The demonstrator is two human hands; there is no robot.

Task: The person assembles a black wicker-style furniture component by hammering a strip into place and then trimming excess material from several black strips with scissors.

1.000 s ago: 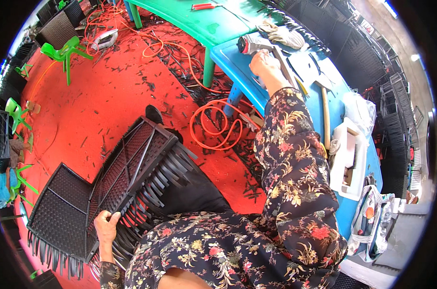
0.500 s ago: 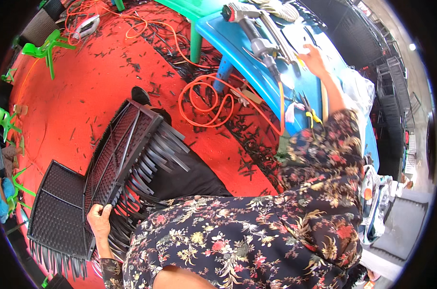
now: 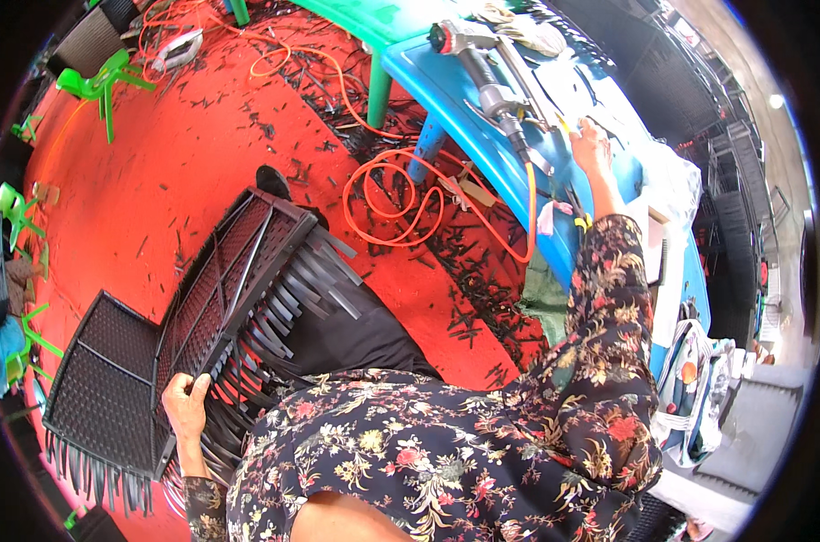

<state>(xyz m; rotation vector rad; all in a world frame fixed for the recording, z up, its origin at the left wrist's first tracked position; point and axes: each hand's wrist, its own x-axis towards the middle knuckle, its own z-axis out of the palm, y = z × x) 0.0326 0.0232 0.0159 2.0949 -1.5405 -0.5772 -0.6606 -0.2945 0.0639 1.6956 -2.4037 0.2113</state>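
Black woven chair (image 3: pixel 191 332) in my left hand (image 3: pixel 186 411), right hand (image 3: pixel 592 152) out over the blue table (image 3: pixel 428 72).

At lower left, two woven panels meet at an angle in a frame that I'd judge stiff, light for its bulk and hard to break, though smooth enough to slip. My left hand is closed on its rail, thumb over the edge; most of the chair spreads left of and above my grip. The loose strips (image 3: pixel 315 275) fringe its right side; they look bendy and would give, so the rail is the better hold. Farther right, beyond the nail gun (image 3: pixel 491 90), my right hand is well apart from the chair; I can't tell whether its fingers hold anything.
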